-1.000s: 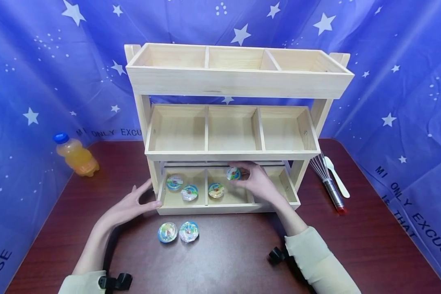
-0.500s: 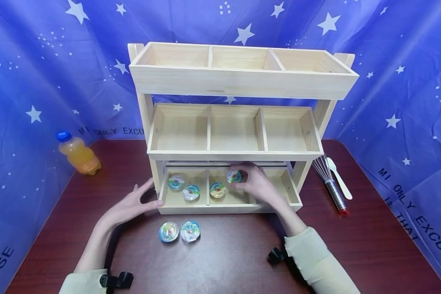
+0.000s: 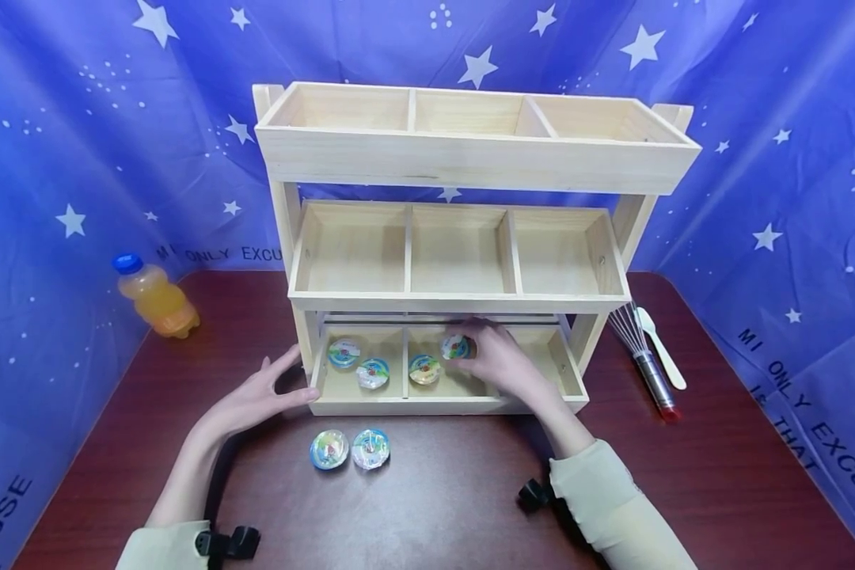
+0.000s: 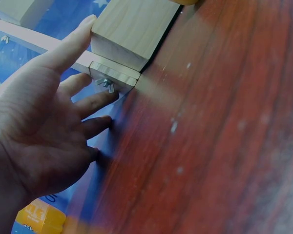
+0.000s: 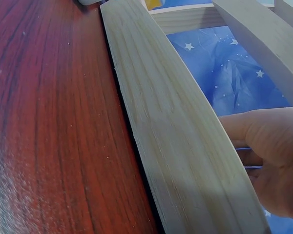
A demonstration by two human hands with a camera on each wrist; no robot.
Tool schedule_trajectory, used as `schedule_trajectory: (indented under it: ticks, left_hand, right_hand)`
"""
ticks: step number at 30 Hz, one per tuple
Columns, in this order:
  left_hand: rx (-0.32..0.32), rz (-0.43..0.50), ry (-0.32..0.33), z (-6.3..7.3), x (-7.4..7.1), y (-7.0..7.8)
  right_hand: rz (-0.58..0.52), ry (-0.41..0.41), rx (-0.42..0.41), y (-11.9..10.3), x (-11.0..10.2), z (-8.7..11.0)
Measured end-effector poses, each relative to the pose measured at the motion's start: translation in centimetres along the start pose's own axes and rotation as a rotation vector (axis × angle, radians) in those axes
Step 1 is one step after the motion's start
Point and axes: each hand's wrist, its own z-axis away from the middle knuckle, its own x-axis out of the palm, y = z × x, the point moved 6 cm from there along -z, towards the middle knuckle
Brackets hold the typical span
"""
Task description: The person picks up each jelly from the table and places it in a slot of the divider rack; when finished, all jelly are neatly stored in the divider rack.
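In the head view my right hand [image 3: 499, 360] reaches into the bottom tray's middle compartment and pinches a jelly cup [image 3: 455, 347] by its side. Another jelly cup [image 3: 423, 370] lies in front of it to the left. Two more, one at the back [image 3: 344, 353] and one nearer the front [image 3: 373, 373], occupy the left compartment. My left hand [image 3: 260, 396] spreads its fingers at the tray's left end, thumb at the front corner. A wing nut [image 4: 106, 84] shows beside those fingers. The front board [image 5: 171, 117] hides my right fingertips in the right wrist view.
A wooden three-tier rack [image 3: 463, 162] stands over the tray. Two jelly cups, one left [image 3: 329, 450] and one right [image 3: 370, 449], sit on the table before it. An orange drink bottle [image 3: 158, 299] is far left; a whisk [image 3: 644, 360] and white spoon [image 3: 661, 348] lie right.
My right hand has lowered the jelly cup slightly toward the front of the middle compartment. My left hand keeps its place at the tray's end. The head view has shifted a little.
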Motion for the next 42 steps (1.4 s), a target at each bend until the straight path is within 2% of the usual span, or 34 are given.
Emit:
schedule_trajectory:
  ticks: [14, 32, 39, 42]
  left_hand:
    - [0.014, -0.007, 0.007, -0.12, -0.08, 0.00]
    - [0.021, -0.005, 0.009, -0.11, -0.04, 0.01]
    - [0.014, -0.004, 0.000, -0.10, -0.02, 0.05]
    - [0.019, -0.003, 0.003, -0.07, -0.06, 0.05]
  right_hand:
    - [0.081, 0.017, -0.124, -0.27, 0.33, 0.13]
    - [0.108, 0.004, -0.147, -0.21, 0.24, 0.24]
    - [0.079, 0.012, -0.171, -0.21, -0.19, 0.23]
    - [0.053, -0.011, -0.139, -0.07, -0.32, 0.29]
